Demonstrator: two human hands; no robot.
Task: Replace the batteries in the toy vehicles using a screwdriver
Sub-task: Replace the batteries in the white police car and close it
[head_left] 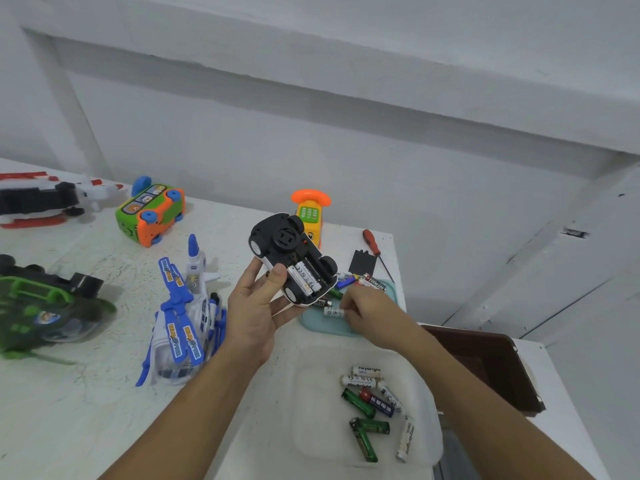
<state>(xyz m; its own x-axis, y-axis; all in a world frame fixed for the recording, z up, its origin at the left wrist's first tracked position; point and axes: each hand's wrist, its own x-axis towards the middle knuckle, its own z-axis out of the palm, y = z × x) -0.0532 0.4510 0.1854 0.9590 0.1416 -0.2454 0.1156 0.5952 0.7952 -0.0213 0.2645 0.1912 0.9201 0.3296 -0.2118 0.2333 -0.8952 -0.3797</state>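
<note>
My left hand (pixel 258 306) holds a small toy car (pixel 292 259) upside down above the table, its black underside up and its battery bay open. Two white batteries (pixel 304 280) lie in the bay, and my thumb rests beside them. My right hand (pixel 372 315) pinches a white battery (pixel 333 311) over the light blue tray (pixel 349 330), which holds several more batteries. The black battery cover (pixel 362 263) lies on the table behind the tray. A screwdriver (pixel 375 251) with a red handle lies beside the cover.
A clear tray (pixel 311 393) in front holds several loose batteries. A blue and white helicopter (pixel 187 323), a green vehicle (pixel 45 306), an orange and green bus (pixel 150 211), a red and white toy (pixel 41 199) and a toy phone (pixel 311 211) stand around. A brown box (pixel 491 365) is at the right.
</note>
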